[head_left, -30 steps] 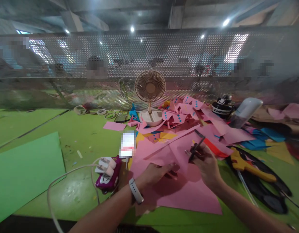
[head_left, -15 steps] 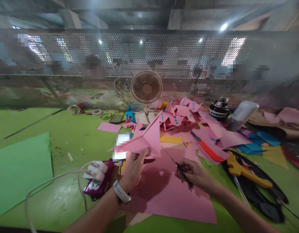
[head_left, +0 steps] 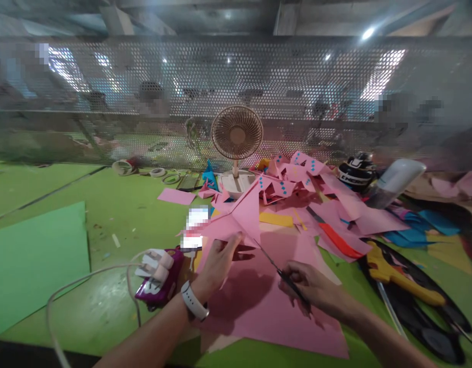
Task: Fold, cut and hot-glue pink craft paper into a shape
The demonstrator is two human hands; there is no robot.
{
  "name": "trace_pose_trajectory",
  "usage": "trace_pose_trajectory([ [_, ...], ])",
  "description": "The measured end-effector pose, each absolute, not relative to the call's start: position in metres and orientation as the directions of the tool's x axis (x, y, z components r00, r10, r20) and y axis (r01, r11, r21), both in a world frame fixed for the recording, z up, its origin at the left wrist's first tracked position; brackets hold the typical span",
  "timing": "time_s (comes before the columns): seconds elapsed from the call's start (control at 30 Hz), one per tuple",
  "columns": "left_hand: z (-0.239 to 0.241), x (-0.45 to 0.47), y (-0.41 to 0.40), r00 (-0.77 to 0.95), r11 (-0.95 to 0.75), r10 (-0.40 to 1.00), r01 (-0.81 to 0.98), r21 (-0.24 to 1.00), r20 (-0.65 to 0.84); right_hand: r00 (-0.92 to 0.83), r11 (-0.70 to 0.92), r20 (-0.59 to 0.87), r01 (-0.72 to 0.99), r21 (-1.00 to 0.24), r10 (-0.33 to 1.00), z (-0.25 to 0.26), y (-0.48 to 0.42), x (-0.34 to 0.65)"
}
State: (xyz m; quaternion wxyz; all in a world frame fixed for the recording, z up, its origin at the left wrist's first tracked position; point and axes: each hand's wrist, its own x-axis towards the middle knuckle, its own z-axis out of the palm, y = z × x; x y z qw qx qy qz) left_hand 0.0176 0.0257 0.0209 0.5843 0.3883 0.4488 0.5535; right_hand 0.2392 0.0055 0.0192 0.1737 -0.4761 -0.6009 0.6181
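The left hand (head_left: 220, 260) is pinching the lower edge of a pink piece (head_left: 245, 214) between thumb and fingers, holding it up on the near side of the fan (head_left: 237, 134). The right hand (head_left: 303, 283) is closing around a thin tool (head_left: 291, 286) with a dark handle; its tip is pointing at that same edge, though whether it is touching cannot be told.

The piece is already showing creases and standing flaps, but its visible faces are bearing no blue diamonds, so it is seemingly only part-worked. Below it, nearer the person than the fan, a pink sheet (head_left: 266, 317) is lying flat and unfolded.

Just right of the fan's base, a pile (head_left: 285, 176) is holding bent pink pieces, some carrying blue diamonds; these are looking further along than the one in hand. How many are remaining cannot be judged.

Farther out, a yellow glue gun (head_left: 404, 278) is resting well to the fan's right, on the near side. A purple case (head_left: 159, 286) with plugs is sitting to the fan's near left, and a green sheet (head_left: 32, 260) is lying flat on the surface (head_left: 117, 225) beyond that.
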Motion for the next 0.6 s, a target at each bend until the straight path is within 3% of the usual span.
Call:
trace_pose_trajectory([
  [0.6, 0.0295, 0.0201, 0.0223, 0.046, 0.104, 0.994, -0.282, 0.954, -0.095, -0.503, -0.216, -0.363, 0.327, -0.920, 0.784, 0.0157, 0.0056, 0.2401],
])
